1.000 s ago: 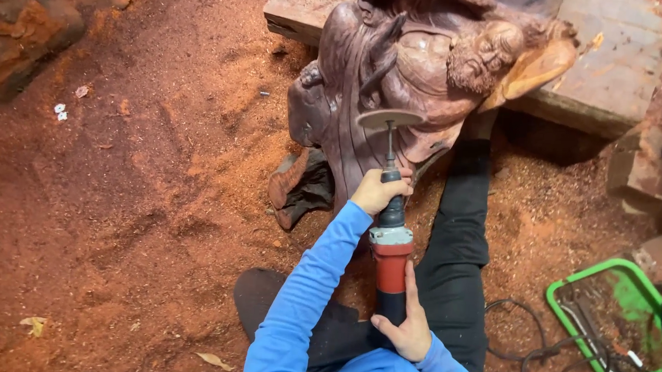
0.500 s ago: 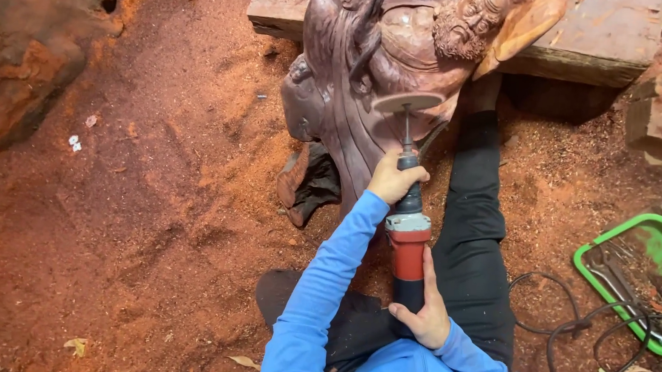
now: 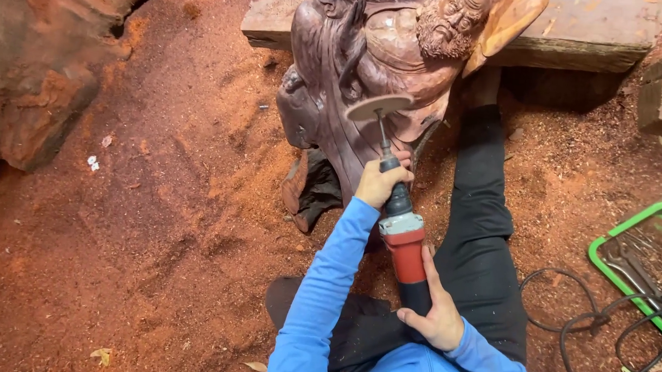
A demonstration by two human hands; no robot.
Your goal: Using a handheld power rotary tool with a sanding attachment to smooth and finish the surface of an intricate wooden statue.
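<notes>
Seen from the head camera, the person sits on a floor covered in reddish sawdust (image 3: 156, 199), legs in dark trousers stretched toward a large carved wooden statue (image 3: 375, 67) of a bearded figure that leans against a weathered wooden plank (image 3: 596, 30). The left hand (image 3: 380, 182) is wrapped tightly around the narrow black neck of a red power grinder (image 3: 403, 246), while the right hand (image 3: 434, 308) is closed around the rear of the tool's body, near the person's lap. The grinder's long shaft points up and away, and its round sanding disc (image 3: 379, 105) sits against the statue's dark robe, just below the carved beard. Both arms wear bright blue sleeves. To the right, a green tray (image 3: 607, 238) holding metal tools lies on the sawdust, with black cable (image 3: 573, 327) looped beside it. A big rough chunk of reddish wood (image 3: 35, 65) lies at the left.
</notes>
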